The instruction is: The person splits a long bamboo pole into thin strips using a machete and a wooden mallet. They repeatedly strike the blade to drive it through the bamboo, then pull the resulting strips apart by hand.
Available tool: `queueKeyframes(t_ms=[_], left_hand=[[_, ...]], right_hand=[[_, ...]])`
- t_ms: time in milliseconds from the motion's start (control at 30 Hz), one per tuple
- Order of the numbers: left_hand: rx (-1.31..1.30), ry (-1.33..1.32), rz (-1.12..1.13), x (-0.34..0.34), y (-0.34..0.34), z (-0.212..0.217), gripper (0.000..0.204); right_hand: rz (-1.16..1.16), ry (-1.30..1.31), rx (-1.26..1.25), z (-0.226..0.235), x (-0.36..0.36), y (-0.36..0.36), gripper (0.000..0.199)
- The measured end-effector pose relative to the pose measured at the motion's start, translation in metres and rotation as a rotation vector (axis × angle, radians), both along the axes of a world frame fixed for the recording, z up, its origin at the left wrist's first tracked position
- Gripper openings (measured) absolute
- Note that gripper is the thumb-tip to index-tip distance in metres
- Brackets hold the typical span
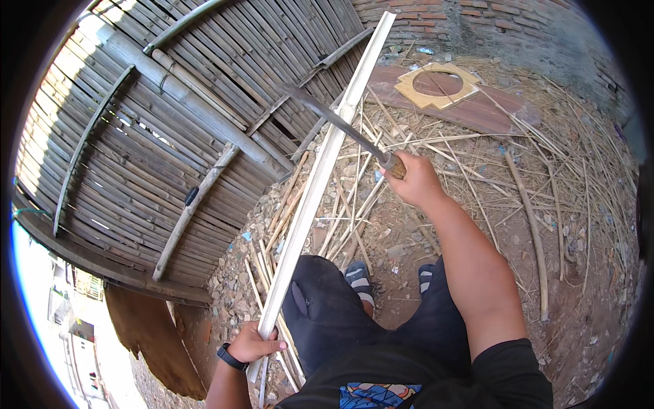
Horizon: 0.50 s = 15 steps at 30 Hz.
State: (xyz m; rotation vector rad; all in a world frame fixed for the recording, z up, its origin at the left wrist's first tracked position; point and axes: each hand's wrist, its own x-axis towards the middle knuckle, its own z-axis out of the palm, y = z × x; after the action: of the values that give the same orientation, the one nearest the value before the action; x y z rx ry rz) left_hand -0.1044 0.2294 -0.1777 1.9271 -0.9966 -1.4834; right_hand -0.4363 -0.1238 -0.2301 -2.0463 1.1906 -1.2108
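My left hand (pixel 251 343) is closed around the lower end of a long, pale split bamboo pole (pixel 313 194), beside my left thigh. The pole slants up and away to the right, its whitish inner face showing. In my right hand (pixel 417 180) is a machete (pixel 355 133), gripped by its wooden handle. Its dark blade crosses the upper part of the bamboo near a node and points to the upper left. Whether the edge touches or has entered the bamboo I cannot tell. The blade's far end is blurred.
At left stands a bamboo slat wall (pixel 129 177) with cross poles. Split strips, straw and stones litter the ground around my sandalled feet (pixel 359 279). A brown board (pixel 490 117) carries a yellowish frame with a round hole (pixel 407 87). Behind is a brick wall (pixel 504 31). A stick (pixel 530 232) lies at right.
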Motion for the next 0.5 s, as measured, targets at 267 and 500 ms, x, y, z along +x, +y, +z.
queueKeyframes(t_ms=[267,500], left_hand=[[-0.055,-0.078,-0.007,-0.018,-0.013,-0.001,0.035],[-0.113,-0.279,0.021,-0.009,-0.003,-0.009,0.036]], right_hand=[[0.497,0.322,-0.534,0.005,0.037,0.041,0.019],[-0.017,0.030,0.282,-0.015,-0.013,-0.026,0.030]])
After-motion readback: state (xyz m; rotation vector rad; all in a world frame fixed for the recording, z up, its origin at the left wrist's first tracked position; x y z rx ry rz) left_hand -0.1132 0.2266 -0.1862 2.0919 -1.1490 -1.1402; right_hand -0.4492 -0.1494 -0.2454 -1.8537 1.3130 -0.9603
